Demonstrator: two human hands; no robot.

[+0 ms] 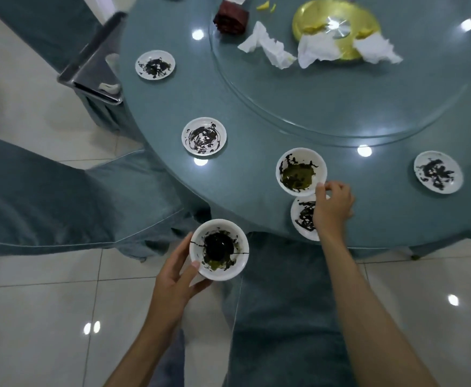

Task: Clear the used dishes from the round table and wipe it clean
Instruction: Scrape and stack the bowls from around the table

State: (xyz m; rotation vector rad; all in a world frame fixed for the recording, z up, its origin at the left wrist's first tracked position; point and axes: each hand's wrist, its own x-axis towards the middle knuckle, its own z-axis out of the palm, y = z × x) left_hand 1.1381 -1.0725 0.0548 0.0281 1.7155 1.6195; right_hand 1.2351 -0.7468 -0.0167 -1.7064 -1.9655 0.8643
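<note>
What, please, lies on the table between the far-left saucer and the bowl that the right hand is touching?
Head view: another soiled saucer lies between the far-left saucer and the bowl.

The scene is given through a single wide-angle view, carried on the person's head just off the near edge of the round table (242, 180). The view is turned forward and steeply down, so the table's near part is seen almost from overhead and at close range, within the arms' reach. The table's far side is cut off by the top of the frame. The tiled floor (33, 303) is taken in left of the table and below it. Both forearms enter from the bottom edge. A white bowl (219, 250) is gripped by the left hand (172, 277) just off the table's rim, and a second bowl (301, 171) on the table is pinched by the right hand (332, 208).
</note>
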